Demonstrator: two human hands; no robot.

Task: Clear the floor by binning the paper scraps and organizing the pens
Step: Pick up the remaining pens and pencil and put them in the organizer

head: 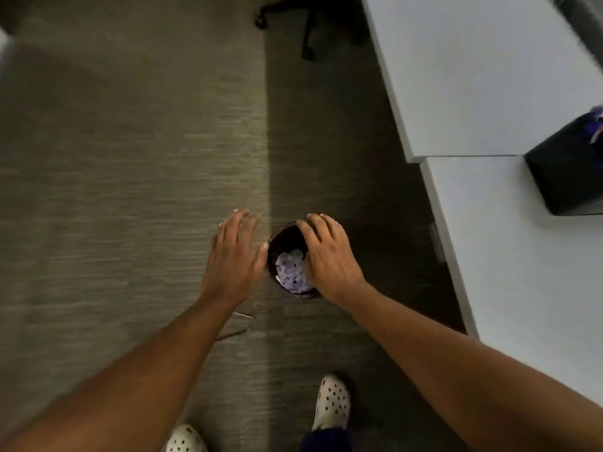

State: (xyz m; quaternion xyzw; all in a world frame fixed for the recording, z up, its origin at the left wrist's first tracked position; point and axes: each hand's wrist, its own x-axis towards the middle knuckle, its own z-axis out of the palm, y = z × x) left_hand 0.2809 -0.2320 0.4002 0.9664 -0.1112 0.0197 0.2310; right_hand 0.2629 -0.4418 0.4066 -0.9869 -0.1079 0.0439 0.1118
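A small round black bin (283,240) stands on the grey carpet, with crumpled white and purple paper scraps (291,272) inside it. My left hand (233,256) hovers flat just left of the bin, fingers spread, holding nothing. My right hand (329,256) is over the bin's right rim, fingers apart and empty; whether it touches the rim I cannot tell. Two thin pens (243,316) lie on the carpet below my left wrist, partly hidden by my forearm. The picture is motion-blurred.
White desks (489,93) fill the right side, with a black box (567,171) on them holding something purple. A black office chair base (293,17) stands at the top. My feet in white perforated clogs (331,401) are at the bottom.
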